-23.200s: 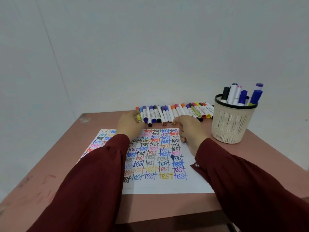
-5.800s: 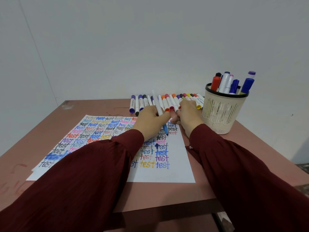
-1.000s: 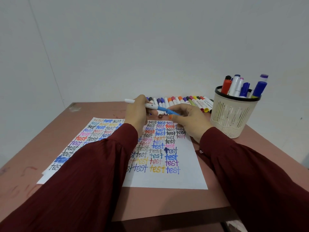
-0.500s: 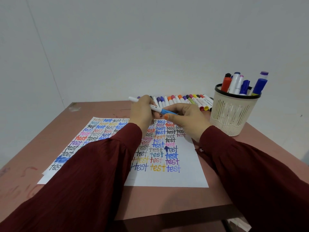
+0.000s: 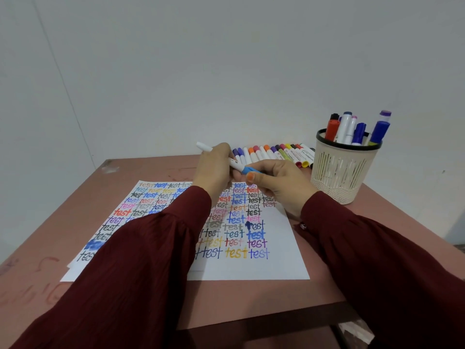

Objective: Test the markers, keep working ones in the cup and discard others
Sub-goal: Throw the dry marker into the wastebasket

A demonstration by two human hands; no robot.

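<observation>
Beige plastic, slotted down its sides and ringed with a black rim, the pen cup (image 5: 337, 172) stands upright near the far right corner of the desk (image 5: 251, 298). Six markers stand in it, leaning against the rim: a red marker (image 5: 331, 130) at the left, a black marker (image 5: 334, 116) behind it, a white marker with a blue cap (image 5: 344, 129), a pink-tipped white marker (image 5: 352, 125), a dark blue marker (image 5: 359, 133), and a blue marker with a purple end (image 5: 380, 129), the tallest, at the right.

Along the desk's far edge, just left of the cup, a row of markers (image 5: 274, 153) lies side by side with caps of purple, orange, pink, yellow and red. Its left end is hidden behind the hands.

Both hands are raised above the far part of a white paper sheet (image 5: 276, 263), which is covered with the word "test" in many colours. They hold a light-blue-capped marker (image 5: 234, 164) between them, slanted down from upper left to lower right. The left hand (image 5: 214, 170) is curled round the white barrel, whose blunt end sticks out past its knuckles. The right hand (image 5: 279, 182) pinches the light blue cap end with thumb and curled fingers, the orange-painted thumbnail facing the camera. Whether the cap is fully seated on the barrel cannot be told. The two hands almost touch.

Dark red sleeves (image 5: 141, 273) run from both wrists to the near edge of the desk. A second sheet (image 5: 75, 270) shows under the first at its left side.
</observation>
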